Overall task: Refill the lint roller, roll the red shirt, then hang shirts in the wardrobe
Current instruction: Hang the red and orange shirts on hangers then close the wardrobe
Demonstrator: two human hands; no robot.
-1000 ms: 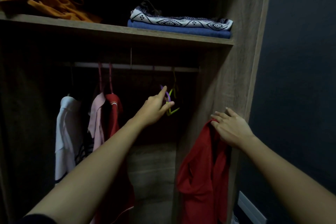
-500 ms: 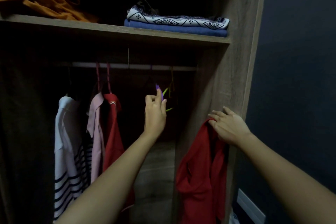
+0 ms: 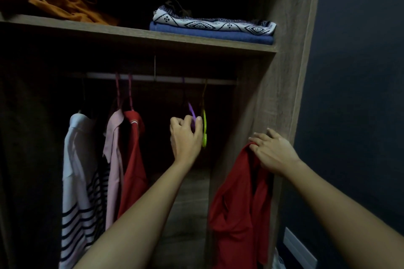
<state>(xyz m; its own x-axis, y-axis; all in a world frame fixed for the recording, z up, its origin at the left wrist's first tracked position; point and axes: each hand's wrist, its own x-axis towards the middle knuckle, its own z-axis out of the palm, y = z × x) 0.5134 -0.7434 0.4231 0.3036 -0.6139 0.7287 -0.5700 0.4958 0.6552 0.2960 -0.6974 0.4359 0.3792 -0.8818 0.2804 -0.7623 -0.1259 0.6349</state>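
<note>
Inside the open wardrobe, my left hand (image 3: pixel 185 135) is closed around a purple hanger (image 3: pixel 192 109) that hangs from the rail (image 3: pixel 166 78). A yellow-green hanger (image 3: pixel 204 126) hangs just to its right. My right hand (image 3: pixel 273 153) pinches the top of a red shirt (image 3: pixel 240 209) and holds it against the wardrobe's right side panel (image 3: pixel 284 94); the shirt droops below the hand. On the rail to the left hang a white striped shirt (image 3: pixel 78 181), a pink shirt (image 3: pixel 113 159) and another red shirt (image 3: pixel 133 164).
A wooden shelf (image 3: pixel 135 37) runs above the rail. It carries crumpled orange cloth (image 3: pixel 48 0) at the left and folded patterned and blue fabrics (image 3: pixel 214 28) at the right. A dark wall (image 3: pixel 360 94) stands right of the wardrobe.
My left hand went from reaching with a pointing finger to closing its fingers around the purple hanger. My right hand has kept the red shirt against the side panel.
</note>
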